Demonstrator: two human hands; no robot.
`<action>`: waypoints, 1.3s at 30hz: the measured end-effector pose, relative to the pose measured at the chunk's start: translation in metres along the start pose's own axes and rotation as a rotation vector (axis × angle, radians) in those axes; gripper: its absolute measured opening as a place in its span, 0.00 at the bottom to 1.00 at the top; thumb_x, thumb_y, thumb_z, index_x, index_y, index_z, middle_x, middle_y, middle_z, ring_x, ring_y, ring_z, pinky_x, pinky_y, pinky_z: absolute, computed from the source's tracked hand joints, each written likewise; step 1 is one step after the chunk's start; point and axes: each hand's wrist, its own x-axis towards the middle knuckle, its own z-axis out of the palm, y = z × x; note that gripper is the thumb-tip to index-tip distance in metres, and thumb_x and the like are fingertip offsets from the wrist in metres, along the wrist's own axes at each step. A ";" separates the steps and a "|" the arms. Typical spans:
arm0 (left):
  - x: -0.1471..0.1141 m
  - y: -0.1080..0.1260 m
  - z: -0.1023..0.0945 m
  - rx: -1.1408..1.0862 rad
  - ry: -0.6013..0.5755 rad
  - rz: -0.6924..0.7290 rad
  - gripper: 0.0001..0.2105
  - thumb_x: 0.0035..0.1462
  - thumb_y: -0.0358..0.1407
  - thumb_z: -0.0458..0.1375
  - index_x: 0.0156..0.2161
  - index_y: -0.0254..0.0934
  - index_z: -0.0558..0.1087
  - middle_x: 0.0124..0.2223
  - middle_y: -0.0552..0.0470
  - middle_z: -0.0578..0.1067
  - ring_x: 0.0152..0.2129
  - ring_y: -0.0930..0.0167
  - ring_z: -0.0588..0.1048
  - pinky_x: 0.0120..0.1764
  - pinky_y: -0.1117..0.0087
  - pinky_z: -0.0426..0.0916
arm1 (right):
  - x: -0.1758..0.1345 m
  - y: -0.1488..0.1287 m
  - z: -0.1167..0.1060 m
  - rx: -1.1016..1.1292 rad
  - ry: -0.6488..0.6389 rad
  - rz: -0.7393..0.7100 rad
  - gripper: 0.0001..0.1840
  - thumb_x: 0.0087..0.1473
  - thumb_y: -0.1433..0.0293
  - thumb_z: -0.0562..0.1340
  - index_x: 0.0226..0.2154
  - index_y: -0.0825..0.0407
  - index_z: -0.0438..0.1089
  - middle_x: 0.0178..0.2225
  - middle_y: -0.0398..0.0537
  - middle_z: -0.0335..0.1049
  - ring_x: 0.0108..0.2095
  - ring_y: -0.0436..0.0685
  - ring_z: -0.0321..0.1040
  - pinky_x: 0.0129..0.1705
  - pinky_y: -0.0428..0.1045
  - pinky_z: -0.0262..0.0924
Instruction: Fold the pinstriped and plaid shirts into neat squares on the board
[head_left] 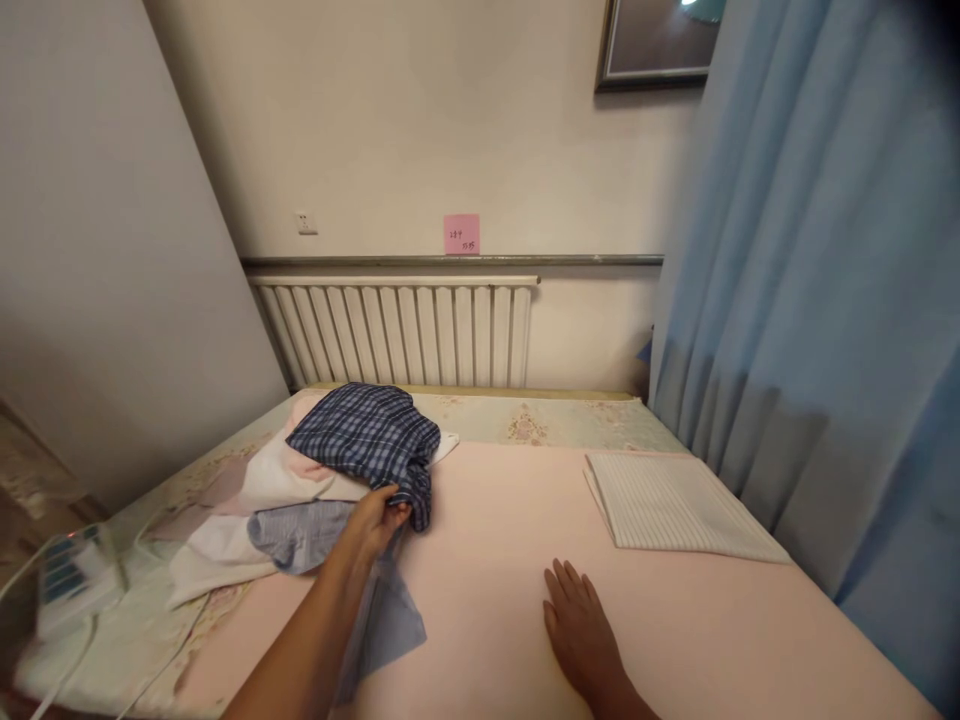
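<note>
A dark blue plaid garment (367, 430) lies bunched on top of a clothes pile on the bed, its exact kind hidden by the folds. My left hand (381, 520) pinches its near right corner between thumb and fingers. Under and beside it are white clothes (217, 555) and a grey-blue sock-like piece (300, 535). A blue-grey cloth (390, 620) lies partly behind my left forearm. My right hand (581, 625) rests palm down on the pink sheet (495, 540), fingers stretched out and holding nothing.
A folded striped cloth (675, 505) lies at the right of the bed, near the blue curtain (795, 300). A power strip (79, 580) with cords sits at the left edge. A white radiator (405, 330) stands behind the bed; a pink note (461, 234) is on the wall.
</note>
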 end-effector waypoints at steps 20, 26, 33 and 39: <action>-0.141 -0.176 0.077 1.054 -0.929 -0.479 0.04 0.47 0.33 0.60 0.29 0.33 0.72 0.20 0.50 0.75 0.16 0.67 0.74 0.25 0.62 0.72 | -0.001 0.002 -0.015 0.008 -0.077 -0.038 0.31 0.56 0.67 0.54 0.62 0.58 0.58 0.64 0.57 0.53 0.65 0.68 0.47 0.63 0.65 0.47; -0.089 -0.114 0.059 1.369 -0.288 0.241 0.10 0.58 0.32 0.49 0.42 0.35 0.71 0.41 0.47 0.76 0.39 0.67 0.74 0.45 0.65 0.67 | -0.002 0.002 -0.012 0.031 -0.053 -0.045 0.32 0.53 0.71 0.54 0.61 0.57 0.59 0.64 0.56 0.53 0.65 0.67 0.45 0.64 0.65 0.46; -0.047 -0.108 0.003 1.598 0.195 0.433 0.18 0.59 0.36 0.50 0.53 0.30 0.65 0.54 0.35 0.66 0.52 0.54 0.64 0.50 0.55 0.60 | -0.004 0.005 -0.008 0.140 0.008 -0.037 0.31 0.54 0.71 0.53 0.61 0.56 0.58 0.63 0.56 0.56 0.65 0.67 0.48 0.64 0.66 0.45; -0.048 -0.140 -0.023 1.693 0.150 0.488 0.12 0.59 0.33 0.51 0.47 0.33 0.70 0.48 0.41 0.70 0.47 0.60 0.67 0.48 0.62 0.60 | 0.003 0.001 -0.030 0.445 0.049 0.239 0.22 0.62 0.65 0.48 0.53 0.50 0.68 0.54 0.52 0.69 0.58 0.60 0.61 0.61 0.58 0.51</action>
